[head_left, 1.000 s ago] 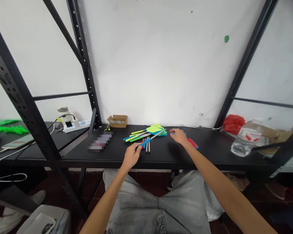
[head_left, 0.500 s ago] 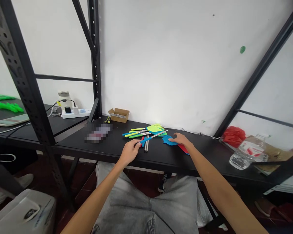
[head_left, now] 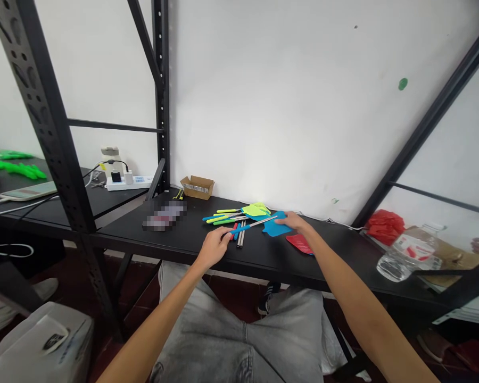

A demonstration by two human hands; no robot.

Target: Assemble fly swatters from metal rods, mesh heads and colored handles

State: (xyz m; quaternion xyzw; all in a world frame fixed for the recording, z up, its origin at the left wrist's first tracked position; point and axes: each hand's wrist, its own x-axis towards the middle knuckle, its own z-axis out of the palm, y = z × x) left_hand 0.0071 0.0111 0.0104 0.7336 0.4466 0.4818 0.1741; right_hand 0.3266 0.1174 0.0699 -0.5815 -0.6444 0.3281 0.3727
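Observation:
My left hand [head_left: 213,248] pinches the blue grip of a thin metal rod [head_left: 252,225] that slants up to the right above the black shelf [head_left: 207,250]. My right hand [head_left: 294,221] holds a blue flat swatter head [head_left: 274,227] at the rod's far end. A red swatter head [head_left: 299,243] lies flat just right of it. A pile of finished swatters [head_left: 239,213] with green, yellow and blue handles lies behind. A few loose rods [head_left: 240,237] lie beside my left hand.
A small open cardboard box [head_left: 198,186] stands near the wall. A plastic water bottle [head_left: 409,253] and a red bag [head_left: 383,225] sit at the right. A power strip [head_left: 125,182] and cables lie on the left shelf. Black rack posts [head_left: 59,149] frame the shelf.
My right hand has picked the blue swatter head off the shelf and brought it left to the rod's tip. My left hand keeps the rod. The camera has shifted slightly.

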